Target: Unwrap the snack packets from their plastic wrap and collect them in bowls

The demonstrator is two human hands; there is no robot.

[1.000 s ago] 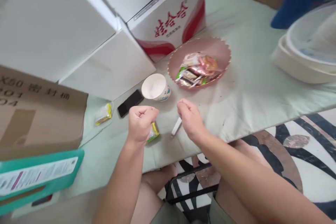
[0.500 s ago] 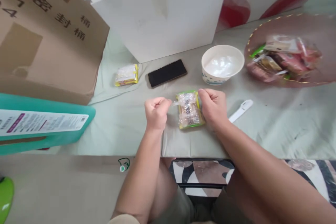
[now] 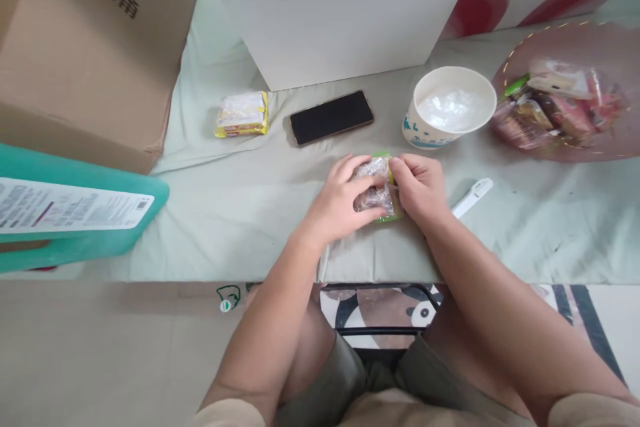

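Observation:
A small snack packet (image 3: 376, 197) in clear crinkled wrapping, with green and yellow edges, lies on the cloth-covered table in front of me. My left hand (image 3: 345, 199) rests over it from the left, fingers spread across its top and thumb along the near side. At the packet's right edge, my right hand (image 3: 421, 185) is closed in a pinch, thumb against the curled fingers. Both hands hide parts of the wrapping. Just right of my right wrist lies a white plastic cutter-like tool (image 3: 473, 198).
Behind the hands lie a black phone (image 3: 332, 118) and a second yellow-edged packet (image 3: 243, 114). A paper bowl (image 3: 431, 137) with a clear liner stands beside a pink tray (image 3: 620, 140) of wrapped snacks. Cardboard (image 3: 90, 73) and white boxes (image 3: 330, 27) and a teal container (image 3: 100, 180) border the space.
My left hand has gone from a fist beside the packet to spread fingers over it. My right hand stays pinched at its right edge. The camera view has shifted.

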